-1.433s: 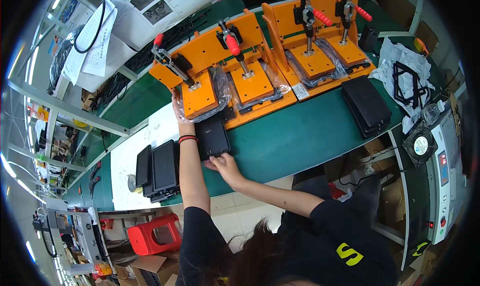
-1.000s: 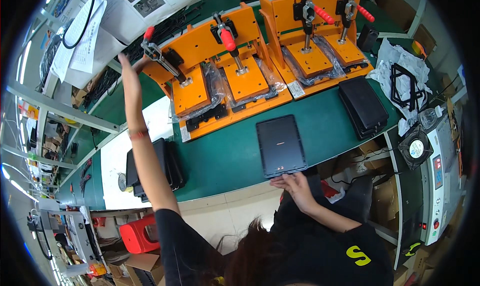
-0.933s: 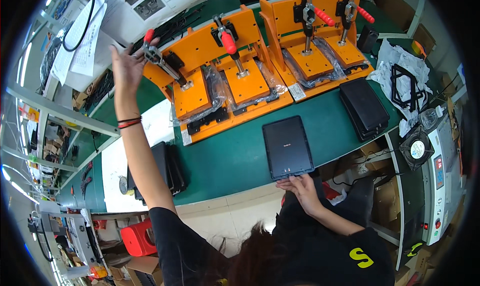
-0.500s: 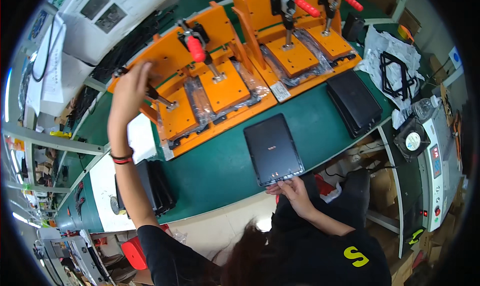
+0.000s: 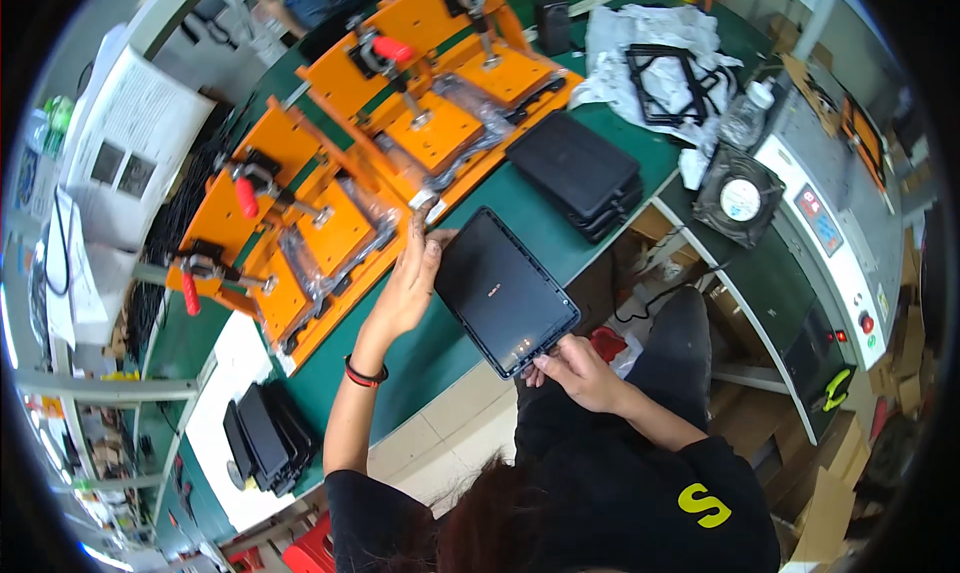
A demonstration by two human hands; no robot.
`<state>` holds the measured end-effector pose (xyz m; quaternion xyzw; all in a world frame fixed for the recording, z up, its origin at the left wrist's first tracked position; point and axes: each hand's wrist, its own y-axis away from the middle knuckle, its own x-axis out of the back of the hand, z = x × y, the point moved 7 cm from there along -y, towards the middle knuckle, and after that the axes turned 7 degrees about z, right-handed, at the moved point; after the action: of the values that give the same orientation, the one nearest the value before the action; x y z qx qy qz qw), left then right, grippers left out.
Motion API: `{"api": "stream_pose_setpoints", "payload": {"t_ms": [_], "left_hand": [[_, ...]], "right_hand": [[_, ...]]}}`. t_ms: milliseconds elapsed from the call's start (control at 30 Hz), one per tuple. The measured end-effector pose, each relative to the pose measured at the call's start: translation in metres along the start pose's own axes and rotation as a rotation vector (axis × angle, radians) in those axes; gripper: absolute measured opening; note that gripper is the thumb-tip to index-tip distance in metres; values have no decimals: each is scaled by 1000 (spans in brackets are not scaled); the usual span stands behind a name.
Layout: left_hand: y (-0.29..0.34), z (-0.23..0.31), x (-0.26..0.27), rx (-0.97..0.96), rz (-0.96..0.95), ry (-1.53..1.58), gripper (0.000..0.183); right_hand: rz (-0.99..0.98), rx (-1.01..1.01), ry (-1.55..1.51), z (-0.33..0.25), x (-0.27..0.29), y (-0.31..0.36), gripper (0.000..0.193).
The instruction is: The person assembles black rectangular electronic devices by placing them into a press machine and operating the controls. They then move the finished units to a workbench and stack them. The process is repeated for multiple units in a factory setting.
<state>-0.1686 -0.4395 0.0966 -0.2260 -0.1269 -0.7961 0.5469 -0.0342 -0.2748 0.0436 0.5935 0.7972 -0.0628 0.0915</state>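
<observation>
A flat black tablet shell (image 5: 505, 293) with a raised rim hangs tilted over the front edge of the green bench. My right hand (image 5: 585, 373) grips its near lower corner, thumb on top and fingers curled under. Beside the shell's left edge is my left hand (image 5: 405, 288), fingers stretched out; whether the fingertips touch the rim I cannot tell. Behind it stand orange clamping fixtures (image 5: 330, 223) with red-handled toggle clamps (image 5: 247, 197) and clear plastic film around their raised blocks.
A stack of black shells (image 5: 575, 168) lies right of the fixtures, another black stack (image 5: 265, 438) at the left on white sheets. Black frames (image 5: 670, 83) rest on white wrapping, near a clear bottle (image 5: 745, 118), a fan (image 5: 738, 198) and a control box (image 5: 820, 233).
My left hand has come away from the leftmost clamp to the shell's left side. The shell has turned in my right hand. The whole view has swung to the right.
</observation>
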Motion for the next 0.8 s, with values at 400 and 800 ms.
{"api": "stream_pose_setpoints", "payload": {"t_ms": [400, 800], "left_hand": [[-177, 67, -50, -277, 67, 203, 71], [-164, 88, -67, -508, -320, 2017, 85]], "right_hand": [[607, 236, 374, -80, 120, -48, 15], [942, 993, 1185, -136, 120, -8, 41]]}}
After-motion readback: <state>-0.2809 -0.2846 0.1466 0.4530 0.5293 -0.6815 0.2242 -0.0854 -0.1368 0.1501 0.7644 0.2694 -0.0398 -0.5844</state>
